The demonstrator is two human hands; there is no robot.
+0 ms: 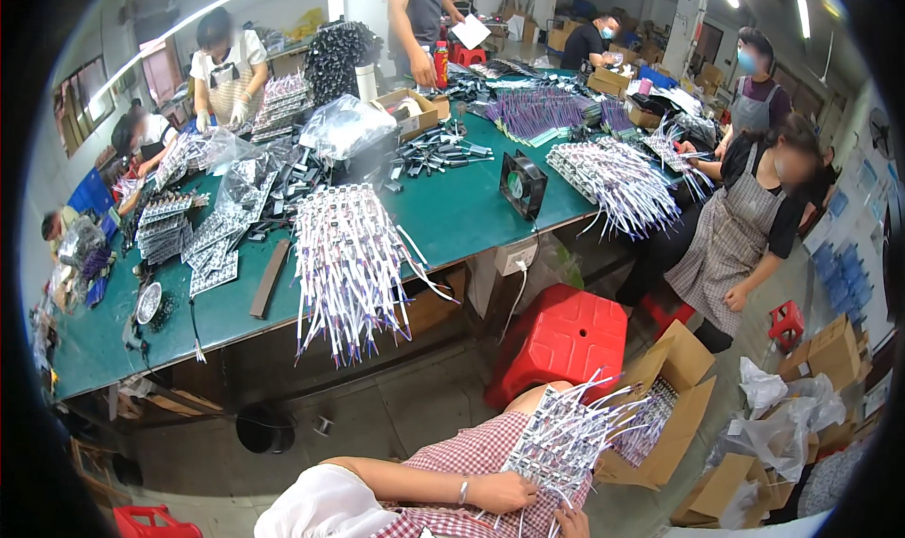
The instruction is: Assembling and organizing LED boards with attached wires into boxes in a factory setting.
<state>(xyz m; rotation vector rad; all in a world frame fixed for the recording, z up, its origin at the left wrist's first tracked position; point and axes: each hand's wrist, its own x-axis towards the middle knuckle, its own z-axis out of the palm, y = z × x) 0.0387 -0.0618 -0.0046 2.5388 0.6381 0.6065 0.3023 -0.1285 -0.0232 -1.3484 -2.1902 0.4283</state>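
Across the checked apron on my lap lies a panel of circuit boards (547,441) with many white wires fanning out to the right. My left hand (504,493) is closed at the panel's near edge, its fingers curled where the wires hang down. Only part of my right hand (571,521) shows at the lower border; its fingers are bent together beside the wire ends, and what they hold is hidden. An open cardboard box (693,357) to the right of the panel contains more wired boards (652,415).
A red plastic stool (575,335) stands between me and the green table (443,218). Wired board stacks (349,255) overhang its front edge, near a black fan (523,186). Several people work around it; a seated person in a checked apron (716,255) is at the right.
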